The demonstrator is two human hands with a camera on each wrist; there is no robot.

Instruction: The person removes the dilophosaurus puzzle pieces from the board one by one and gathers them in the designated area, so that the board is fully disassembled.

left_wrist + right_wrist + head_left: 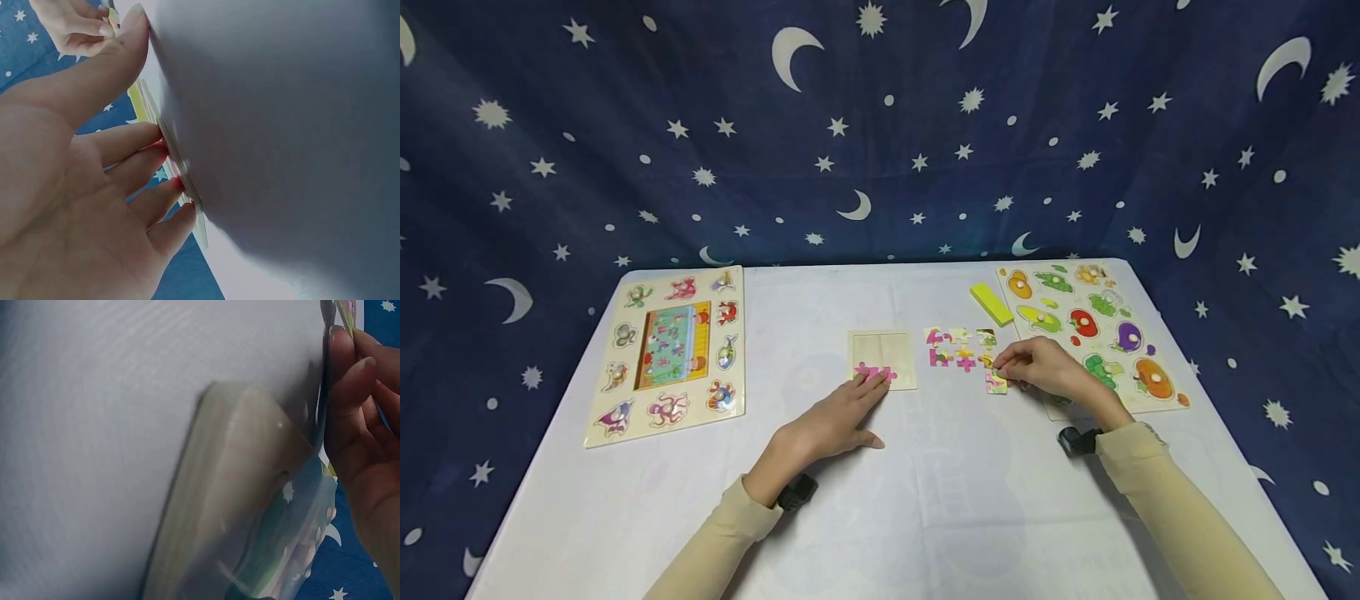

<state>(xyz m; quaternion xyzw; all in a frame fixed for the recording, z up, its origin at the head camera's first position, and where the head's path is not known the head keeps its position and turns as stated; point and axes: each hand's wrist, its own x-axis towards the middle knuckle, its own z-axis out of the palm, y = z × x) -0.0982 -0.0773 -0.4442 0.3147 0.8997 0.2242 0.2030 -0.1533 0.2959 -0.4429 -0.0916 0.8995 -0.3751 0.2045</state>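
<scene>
A small square wooden puzzle tray (882,335) lies mid-table with pink jigsaw pieces (891,374) along its near side. My left hand (832,422) rests its straight fingertips on those pieces at the tray's near edge, thumb spread to the side. To the right, several loose jigsaw pieces (966,364) are laid out in rows. My right hand (1043,367) pinches a jigsaw piece (113,20) between thumb and fingers at the right end of these rows. Another pink and green jigsaw piece (996,385) shows just beneath its fingertips.
A yellow block (992,304) lies behind the loose pieces. The vegetable peg board (1120,383) stands at the right, close under my right hand and wrist. At the left is a sea-animal peg board (687,423). A starry blue cloth (880,225) hangs behind the table.
</scene>
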